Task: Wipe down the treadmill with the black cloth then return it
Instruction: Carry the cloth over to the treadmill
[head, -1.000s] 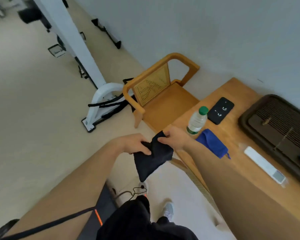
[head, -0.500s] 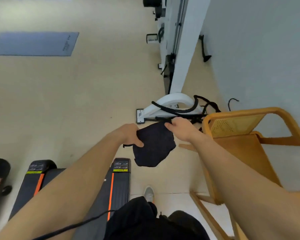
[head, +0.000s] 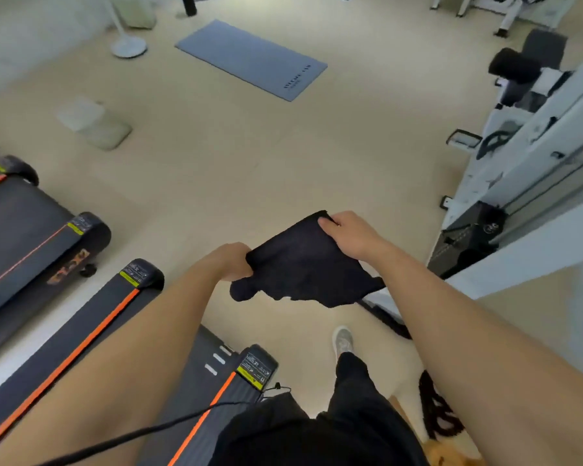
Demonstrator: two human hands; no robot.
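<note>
Two hands stretch the black cloth [head: 303,264] in mid-air above the floor, left hand [head: 231,262] gripping one corner, right hand [head: 352,235] pinching the far edge. Folding it to a flat pad would likely wipe best. Nearest treadmill [head: 91,334] lies below-left; a second treadmill [head: 24,230] and grey mat [head: 249,58] sit beyond.

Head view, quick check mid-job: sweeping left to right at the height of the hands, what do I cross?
Far treadmill → near treadmill with the orange stripe → left hand → black cloth, held between both hands → right hand → white exercise machine at the right edge.
</note>
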